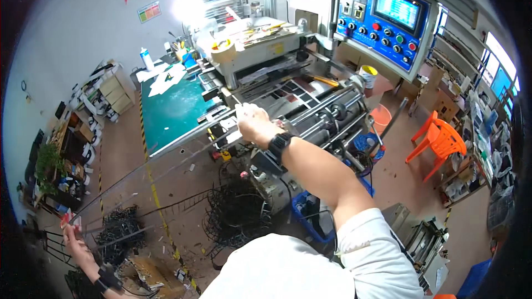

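Note:
At the lower left, my left hand point(77, 245) is closed at the end of a long, thin, see-through strip point(113, 191); a small red and white patch shows beside its fingertips. The strip stretches up and right past the green tabletop's front edge to the machine. There, my right hand point(255, 123) is closed at the machine's front edge, next to the strip's upper end. A short pale tip pokes out past its fingers, but what they grip is too small to name. Beyond it lie the machine's bed point(288, 97) with dark strips and its metal rollers point(332, 116).
A blue control panel point(382, 22) stands at upper right. The green tabletop point(177, 108) holds papers and a bottle. Tangled black scrap point(238, 213) piles on the floor, near a blue crate point(313, 218). An orange chair point(440, 141) and a pink bucket point(380, 117) stand right.

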Demonstrator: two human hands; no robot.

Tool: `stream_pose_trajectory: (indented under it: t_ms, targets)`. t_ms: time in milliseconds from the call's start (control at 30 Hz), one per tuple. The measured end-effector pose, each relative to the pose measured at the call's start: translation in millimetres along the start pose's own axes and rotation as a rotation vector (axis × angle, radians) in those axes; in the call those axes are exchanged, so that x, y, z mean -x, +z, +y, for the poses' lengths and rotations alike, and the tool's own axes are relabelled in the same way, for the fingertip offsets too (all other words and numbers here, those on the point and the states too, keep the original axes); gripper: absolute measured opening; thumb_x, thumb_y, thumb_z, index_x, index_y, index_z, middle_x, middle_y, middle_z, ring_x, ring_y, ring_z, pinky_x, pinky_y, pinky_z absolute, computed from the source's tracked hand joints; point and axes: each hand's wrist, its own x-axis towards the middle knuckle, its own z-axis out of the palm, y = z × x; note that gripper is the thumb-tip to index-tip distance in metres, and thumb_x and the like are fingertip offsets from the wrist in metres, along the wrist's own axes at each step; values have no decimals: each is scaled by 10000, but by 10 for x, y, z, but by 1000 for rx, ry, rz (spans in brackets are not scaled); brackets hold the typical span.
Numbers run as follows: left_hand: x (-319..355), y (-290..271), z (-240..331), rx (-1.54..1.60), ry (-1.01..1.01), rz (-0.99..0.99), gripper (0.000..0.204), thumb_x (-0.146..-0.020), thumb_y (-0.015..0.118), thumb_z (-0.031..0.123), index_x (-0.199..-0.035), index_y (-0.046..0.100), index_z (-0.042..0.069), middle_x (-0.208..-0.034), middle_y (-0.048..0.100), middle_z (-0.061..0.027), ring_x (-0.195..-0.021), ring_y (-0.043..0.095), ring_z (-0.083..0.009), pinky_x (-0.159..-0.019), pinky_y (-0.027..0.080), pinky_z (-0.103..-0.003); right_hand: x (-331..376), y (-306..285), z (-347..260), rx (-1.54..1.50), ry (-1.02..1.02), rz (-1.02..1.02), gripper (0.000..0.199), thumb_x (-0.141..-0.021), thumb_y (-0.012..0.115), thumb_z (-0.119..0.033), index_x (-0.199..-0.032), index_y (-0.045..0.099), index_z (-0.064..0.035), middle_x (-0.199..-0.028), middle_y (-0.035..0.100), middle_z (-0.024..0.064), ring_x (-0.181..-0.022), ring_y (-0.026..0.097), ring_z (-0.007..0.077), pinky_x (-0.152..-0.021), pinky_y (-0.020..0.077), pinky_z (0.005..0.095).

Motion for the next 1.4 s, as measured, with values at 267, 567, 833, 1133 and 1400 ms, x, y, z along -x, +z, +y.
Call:
stream_pose_trajectory:
  t_ms: [267, 567, 833, 1133, 1400]
  targets:
    - [-228, -156, -229, 119, 63, 230, 318, -1023, 558, 357, -1220, 645, 124, -700, 468, 82, -520, 360, -3, -454, 289, -196, -448, 80, -383, 54, -52, -394, 161, -836, 574, -111, -833, 725, -58, -870, 724, 146, -838, 719, 292, -722, 580, 370]
    - [147, 2431, -687, 4, -148, -149, 254, -937, 567, 59, -1178, 634, 10, -941, 648, -35, -782, 630, -104, -702, 509, -224, -259, 0, -419, 44, -155, -271, 163, -805, 572, -121, -888, 668, -18, -799, 698, 138, -793, 711, 313, -717, 564, 411]
    - [975, 4838, -604, 319, -148, -979, 174, -977, 646, 164, -973, 694, -3, -787, 638, 7, -694, 567, -68, -650, 450, -214, 7, -63, -558, -124, -147, 88, 145, -774, 588, -134, -811, 672, -22, -798, 666, 133, -798, 677, 283, -708, 542, 379]
    - [987, 5602, -338, 350, -700, -1292, 403, -940, 664, 465, -789, 624, 93, -709, 635, -15, -584, 588, -92, -488, 430, -235, 164, -291, -858, -276, -144, 312, 288, -752, 641, -95, -1012, 649, 27, -962, 658, 147, -948, 656, 314, -882, 526, 409]
    - [1037, 5538, -245, 164, 374, -1371, 139, -929, 665, 178, -996, 704, 63, -829, 618, 15, -697, 554, -83, -626, 434, -232, 233, 13, -869, -261, -167, 365, 141, -700, 611, -167, -652, 619, -34, -729, 638, 139, -813, 623, 294, -756, 491, 408]
